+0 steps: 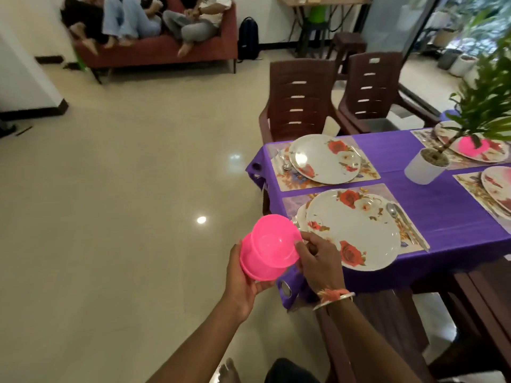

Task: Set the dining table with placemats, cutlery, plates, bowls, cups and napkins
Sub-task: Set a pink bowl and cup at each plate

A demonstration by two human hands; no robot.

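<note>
Pink bowls [266, 246], stacked: left hand [243, 283] is cupping them from beneath; right hand [318, 261] is pinching the top rim. Stack is hovering off the table [442, 217], nine o'clock of the near plate [356, 230].

I see a home's living-dining room — people [193, 29] lounging on a rust-red fabric sofa [154, 55], glossy cream floor tiles [124, 189], brown slatted plastic chairs [300, 106] beside a purple-clothed dining table [442, 214].

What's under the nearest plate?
A floral placemat, which lies on the purple cloth. The plate covers the mat's middle, so anything else beneath it is hidden.
</note>
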